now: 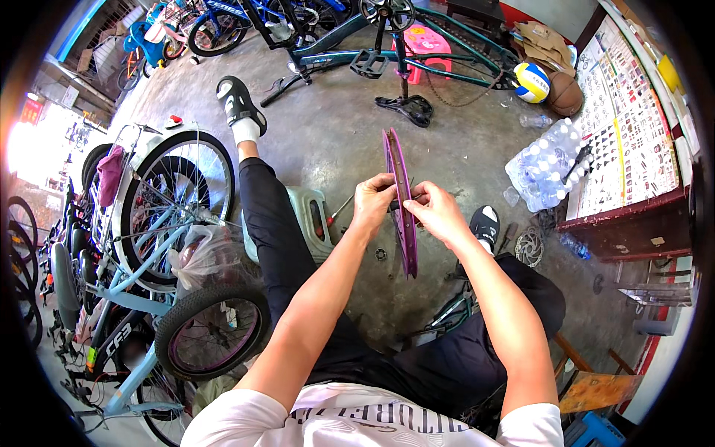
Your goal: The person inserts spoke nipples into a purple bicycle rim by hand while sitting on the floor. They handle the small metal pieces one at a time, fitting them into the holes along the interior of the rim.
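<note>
A purple bicycle rim (409, 242) without a tyre stands upright between my hands, seen nearly edge-on. My left hand (375, 200) is closed at its left side, with bent fingers against the rim near mid-height. From the right, my right hand (436, 212) pinches the rim with thumb and fingers a little lower. Small parts between the fingertips are too fine to make out. Beyond the rim, a black bicycle saddle (406, 109) belongs to an upside-down dark green frame (328, 54). A screwdriver (339, 211) lies left of my left hand, by a pale green stool (309, 203).
Bicycles, a loose wheel (177, 194) and a fat-tyred wheel (212, 331) crowd the left. At right are wrapped water bottles (547, 164), a brake disc (529, 246), a volleyball (530, 83) and a basketball (564, 94). A pink stool (428, 48) stands behind the frame.
</note>
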A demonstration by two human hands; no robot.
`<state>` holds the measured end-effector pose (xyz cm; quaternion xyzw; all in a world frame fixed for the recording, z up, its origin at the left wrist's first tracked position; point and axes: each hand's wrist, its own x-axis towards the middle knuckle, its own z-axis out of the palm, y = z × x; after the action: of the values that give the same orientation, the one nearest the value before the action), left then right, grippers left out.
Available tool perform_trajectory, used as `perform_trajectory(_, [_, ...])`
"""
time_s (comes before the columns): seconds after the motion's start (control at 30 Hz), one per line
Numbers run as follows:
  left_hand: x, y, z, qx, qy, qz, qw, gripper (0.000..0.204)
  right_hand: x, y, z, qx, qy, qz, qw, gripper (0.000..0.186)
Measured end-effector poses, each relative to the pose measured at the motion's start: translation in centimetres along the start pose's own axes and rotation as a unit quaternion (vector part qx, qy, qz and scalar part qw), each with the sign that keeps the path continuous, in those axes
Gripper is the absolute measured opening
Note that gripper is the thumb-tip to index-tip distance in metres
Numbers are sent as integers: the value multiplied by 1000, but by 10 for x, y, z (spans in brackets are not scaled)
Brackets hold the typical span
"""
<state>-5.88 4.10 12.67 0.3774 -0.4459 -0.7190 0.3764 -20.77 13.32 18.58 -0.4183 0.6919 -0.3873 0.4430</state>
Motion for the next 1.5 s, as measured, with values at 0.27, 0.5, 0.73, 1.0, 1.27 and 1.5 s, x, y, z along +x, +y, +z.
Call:
perform_trajectory(0.27, [11,-11,6,-5,-1,67,998,11,1,4,-2,22,8,-1,1000,33])
perform_trajectory(0.5, [5,2,15,33,34,26,999,24,0,-4,1,54,-4,12,998,32])
perform_trajectory(0.73, [-65,14,21,183,122,58,974,26,0,-12,-3,160,-62,54,984,32])
perform_trajectory(1.0, [-105,14,34,330,101,102,933,23,7,22,11,146,-60,-41,987,28])
perform_trajectory(1.27, [-93,19,21,336,106,74,933,25,24,38,17,143,-15,-65,987,19])
perform_trajectory(1.5, [-87,24,18,322,119,72,936,24,30,60,60,320,83,-97,939,20])
